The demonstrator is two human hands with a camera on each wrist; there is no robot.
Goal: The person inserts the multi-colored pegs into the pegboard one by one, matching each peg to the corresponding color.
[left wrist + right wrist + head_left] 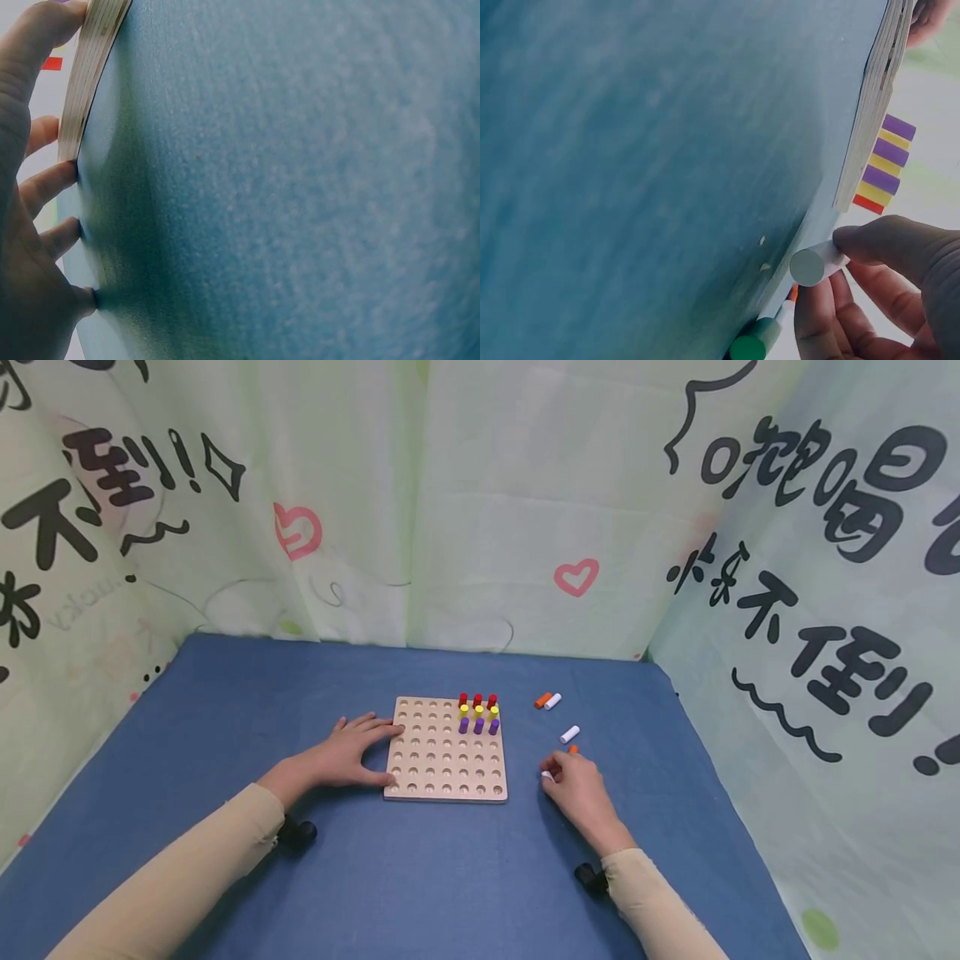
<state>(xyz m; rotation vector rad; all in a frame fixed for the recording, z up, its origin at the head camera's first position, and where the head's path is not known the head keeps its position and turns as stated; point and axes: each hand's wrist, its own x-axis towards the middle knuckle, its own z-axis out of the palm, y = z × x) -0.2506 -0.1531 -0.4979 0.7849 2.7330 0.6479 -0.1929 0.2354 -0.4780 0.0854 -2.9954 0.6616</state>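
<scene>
A pale wooden pegboard [446, 766] with rows of round holes lies on the blue cloth. Red pegs [477, 700], yellow pegs [478, 712] and purple pegs [478, 726] stand in three rows at its far right corner, three of each colour. My left hand [352, 753] rests at the board's left side with fingers spread, thumb at the near corner and index fingertip on the edge. Right of the board, my right hand [581, 789] pinches a white peg [817, 262] between thumb and fingers, just above the cloth.
Beyond my right hand lie a white peg [570, 734] and an orange peg [573, 749]. Farther back, an orange peg [543, 700] sits beside another white peg [552, 702]. A green peg [750, 345] shows low in the right wrist view. Printed curtains [487, 527] surround the table.
</scene>
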